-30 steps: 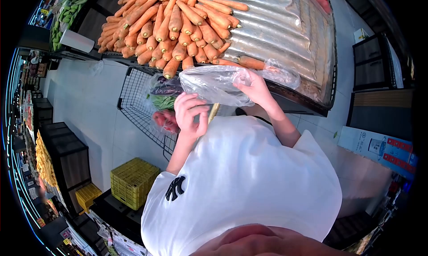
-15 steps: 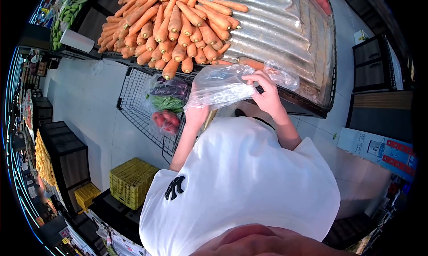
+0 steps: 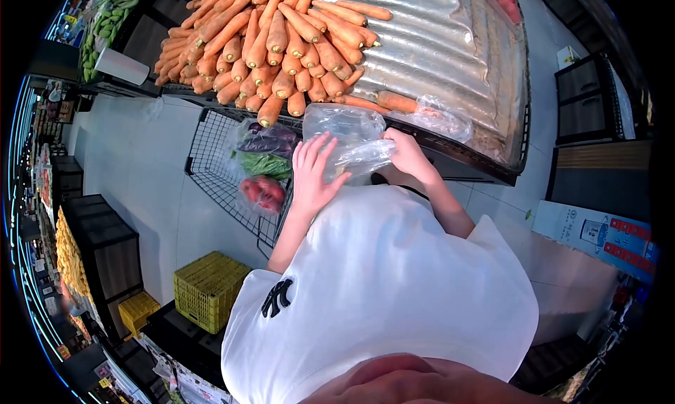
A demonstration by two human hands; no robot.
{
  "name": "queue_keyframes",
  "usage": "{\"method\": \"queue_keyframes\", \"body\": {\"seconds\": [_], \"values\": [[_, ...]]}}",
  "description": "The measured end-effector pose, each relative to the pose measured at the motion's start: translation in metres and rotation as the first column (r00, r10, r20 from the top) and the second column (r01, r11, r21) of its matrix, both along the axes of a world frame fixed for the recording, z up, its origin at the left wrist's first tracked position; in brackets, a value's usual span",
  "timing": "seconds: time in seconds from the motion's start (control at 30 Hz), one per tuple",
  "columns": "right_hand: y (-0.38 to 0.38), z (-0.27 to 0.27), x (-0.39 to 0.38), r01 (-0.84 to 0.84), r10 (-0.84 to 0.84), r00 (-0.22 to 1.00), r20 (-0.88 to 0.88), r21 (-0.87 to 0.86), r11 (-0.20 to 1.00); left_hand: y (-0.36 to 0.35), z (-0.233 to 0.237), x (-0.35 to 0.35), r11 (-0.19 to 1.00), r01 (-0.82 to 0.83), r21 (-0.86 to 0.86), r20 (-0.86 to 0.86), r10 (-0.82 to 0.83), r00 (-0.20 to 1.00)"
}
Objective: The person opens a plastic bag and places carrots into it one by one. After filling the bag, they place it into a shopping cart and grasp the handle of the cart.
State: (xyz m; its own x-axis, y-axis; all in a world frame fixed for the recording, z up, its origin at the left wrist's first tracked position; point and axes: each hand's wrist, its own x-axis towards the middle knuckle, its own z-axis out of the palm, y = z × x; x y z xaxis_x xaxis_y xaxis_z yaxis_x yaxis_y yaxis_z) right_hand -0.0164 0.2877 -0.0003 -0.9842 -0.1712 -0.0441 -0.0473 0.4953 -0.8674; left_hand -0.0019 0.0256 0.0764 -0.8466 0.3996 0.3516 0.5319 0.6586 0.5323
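Clear, crinkled plastic catches the light in a thin bag [image 3: 344, 125] spread between the person's two hands, just in front of the chest. From where I stand, the right hand [image 3: 408, 156] is closed, its fingers pinching the near right edge of it. The left hand [image 3: 313, 170] is opened out, fingers spread and thumb apart, laid against the other side; whether it grips any of the film I can't tell. Just beyond both hands runs the edge of a display stand [image 3: 485, 163], with a heap of carrots [image 3: 271, 49] ahead of the left hand and silvery padded lining [image 3: 450, 52] ahead of the right. A lone carrot [image 3: 397, 101] lies beyond the right hand, its end meeting crumpled plastic [image 3: 446, 119]. To the left of the left hand stands a wire cart [image 3: 214, 147] holding dark purple produce [image 3: 267, 138], leafy greens [image 3: 267, 165] and bagged red produce [image 3: 261, 193]. Farther out, behind the left hand, sits a yellow crate [image 3: 207, 291]; well off to the right hand's side is a blue-and-white box [image 3: 594, 235].
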Motion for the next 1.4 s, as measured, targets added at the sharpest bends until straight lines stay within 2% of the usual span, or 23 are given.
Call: {"method": "queue_keyframes", "body": {"seconds": [0.1,0.17,0.23,0.3,0.33,0.37,0.43,0.47,0.53,0.57,0.6,0.67,0.7,0.73,0.83,0.97,1.03,1.1,1.17,1.23,1.3,1.37,1.4], "values": [[-0.007,0.029,0.004,-0.12,0.177,0.977,0.121,-0.371,0.921,-0.007,-0.041,-0.011,0.977,-0.204,-0.057,0.055,0.207,0.977],[-0.014,0.063,0.01,-0.208,0.319,0.943,0.099,-0.57,0.795,-0.034,-0.082,-0.024,0.994,-0.112,0.004,0.157,0.11,0.982],[-0.018,0.08,0.014,-0.23,0.363,0.926,0.102,-0.609,0.759,-0.038,-0.096,-0.025,0.922,-0.267,0.281,0.351,0.16,0.923],[-0.014,0.086,0.014,-0.284,0.424,0.898,0.115,-0.586,0.759,-0.045,-0.097,-0.023,0.665,-0.482,0.571,0.648,-0.004,0.762],[-0.017,0.087,0.014,-0.277,0.346,0.936,0.065,-0.473,0.837,-0.049,-0.091,-0.022,0.499,-0.586,0.639,0.709,-0.087,0.7],[-0.017,0.081,0.012,-0.206,0.246,0.968,0.056,-0.389,0.898,-0.048,-0.087,-0.019,0.339,-0.592,0.731,0.662,-0.139,0.737],[-0.015,0.052,0.004,-0.043,0.046,0.999,0.009,-0.217,0.975,-0.03,-0.036,-0.018,0.061,-0.722,0.689,0.712,-0.239,0.66],[-0.014,0.036,0.0,0.062,-0.066,0.997,-0.03,-0.116,0.991,-0.032,-0.037,-0.016,0.034,-0.725,0.688,0.698,-0.305,0.648],[-0.007,-0.015,-0.008,0.209,-0.234,0.96,-0.155,-0.163,0.964,-0.038,-0.048,-0.006,-0.024,-0.733,0.68,0.653,-0.435,0.62],[-0.005,-0.028,-0.011,0.299,-0.329,0.929,-0.171,-0.177,0.937,-0.045,-0.07,-0.001,-0.006,-0.501,0.866,0.345,-0.718,0.605],[-0.003,-0.032,-0.015,0.354,-0.407,0.903,-0.137,-0.297,0.887,-0.043,-0.063,0.005,0.182,-0.471,0.863,0.449,-0.704,0.551],[0.001,-0.037,-0.02,0.449,-0.543,0.839,-0.039,-0.514,0.731,-0.032,-0.032,0.016,0.488,-0.358,0.796,0.605,-0.635,0.481],[0.004,-0.028,-0.02,0.468,-0.582,0.808,-0.094,-0.498,0.73,-0.027,-0.022,0.02,0.601,-0.284,0.748,0.655,-0.596,0.465],[0.008,-0.023,-0.021,0.482,-0.592,0.805,-0.029,-0.55,0.682,-0.018,-0.025,0.026,0.657,-0.203,0.726,0.623,-0.504,0.599],[0.005,0.005,-0.016,0.468,-0.541,0.837,0.083,-0.62,0.629,-0.026,-0.046,0.024,0.883,-0.203,0.423,0.734,-0.202,0.649],[-0.018,0.03,0.003,0.367,-0.374,0.919,0.127,-0.624,0.69,-0.054,-0.086,0.015,0.885,-0.359,0.297,0.709,0.048,0.704],[-0.032,0.041,0.02,0.334,-0.252,0.943,0.219,-0.624,0.707,-0.07,-0.092,0.007,0.802,-0.474,0.364,0.678,0.122,0.725],[-0.042,0.047,0.036,0.226,-0.055,0.957,0.286,-0.612,0.758,-0.088,-0.109,-0.001,0.783,-0.524,0.334,0.562,0.281,0.778],[-0.051,0.047,0.053,0.133,0.09,0.904,0.418,-0.475,0.87,-0.101,-0.11,-0.009,0.827,-0.49,0.276,0.413,0.358,0.837],[-0.057,0.056,0.064,-0.105,0.276,0.889,0.365,-0.425,0.899,-0.106,-0.115,-0.016,0.696,-0.543,0.469,0.507,0.291,0.811],[-0.061,0.064,0.069,-0.229,0.336,0.81,0.481,-0.268,0.936,-0.107,-0.115,-0.02,0.536,-0.574,0.619,0.625,0.108,0.773],[-0.064,0.055,0.073,-0.214,0.34,0.847,0.409,-0.324,0.922,-0.102,-0.109,-0.015,0.353,-0.596,0.721,0.66,-0.091,0.746],[-0.064,0.053,0.071,-0.208,0.334,0.853,0.4,-0.325,0.922,-0.1,-0.104,-0.016,0.327,-0.633,0.702,0.7,-0.154,0.697]]}}
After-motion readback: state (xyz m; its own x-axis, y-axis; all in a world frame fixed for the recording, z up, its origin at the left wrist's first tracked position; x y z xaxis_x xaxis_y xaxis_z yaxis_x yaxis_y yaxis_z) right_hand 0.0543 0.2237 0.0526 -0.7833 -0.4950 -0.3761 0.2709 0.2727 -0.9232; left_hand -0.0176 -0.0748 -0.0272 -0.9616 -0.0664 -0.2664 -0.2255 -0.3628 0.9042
